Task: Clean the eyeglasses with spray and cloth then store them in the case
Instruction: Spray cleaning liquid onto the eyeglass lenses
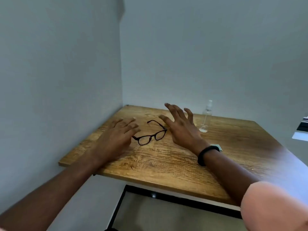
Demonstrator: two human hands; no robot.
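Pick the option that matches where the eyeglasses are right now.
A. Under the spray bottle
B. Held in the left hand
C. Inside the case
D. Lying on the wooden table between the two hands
D: the eyeglasses lie unfolded on the wooden table, between the open left hand and open right hand, neither gripping them.

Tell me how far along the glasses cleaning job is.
Barely begun. Done: nothing visible; the eyeglasses lie unfolded on the table. In hand: nothing; the left hand and right hand are open and empty on either side of them. Left: the spray bottle stands untouched, then wiping and storing. No case in view.
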